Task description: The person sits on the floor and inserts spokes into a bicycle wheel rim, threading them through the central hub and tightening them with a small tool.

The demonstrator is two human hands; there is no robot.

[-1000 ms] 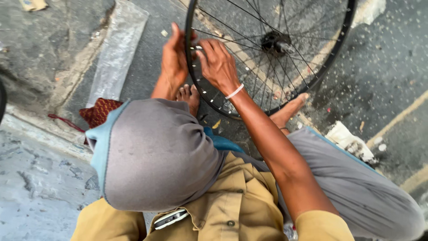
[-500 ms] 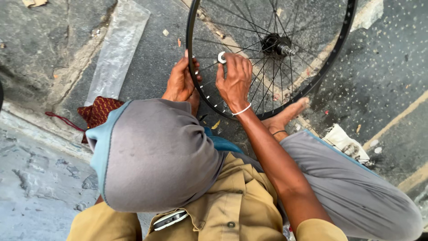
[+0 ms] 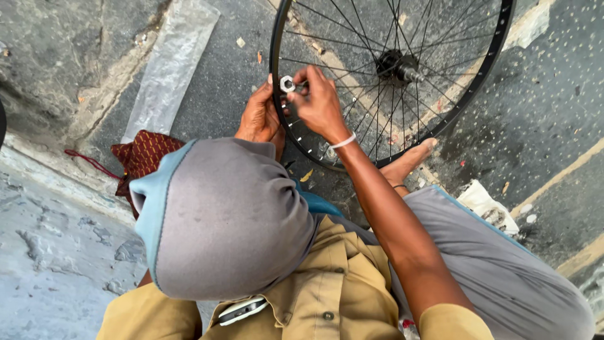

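While the person sits on the ground with head bent forward, both hands meet at the near left rim of a black bicycle wheel (image 3: 440, 119). The wheel stands roughly upright in front of the body, its lower edge resting on the dark pavement (image 3: 547, 107) close to a bare foot (image 3: 409, 162); its plane runs from near left to far right, and the hub (image 3: 397, 65) with its axle points out to the right. Thin spokes fan from the hub to the rim.

The left hand (image 3: 259, 116) is curled around the rim from the left, fingers closed on it. The right hand (image 3: 321, 101), a white band at the wrist, reaches across the spokes, its fingers pinched shut on a small round silvery tool (image 3: 287, 83) held just against the rim, between the two hands. I cannot tell which way the tool's slot faces.

A grey cap (image 3: 226, 220) with a pale blue brim hides much of the lap. A clear plastic sheet (image 3: 173, 63) lies on the far left, its length running away from the person, and a red patterned cloth (image 3: 141, 157) sits near the left knee. A crumpled white rag (image 3: 487, 204) lies to the right beside the grey trouser leg (image 3: 503, 271).
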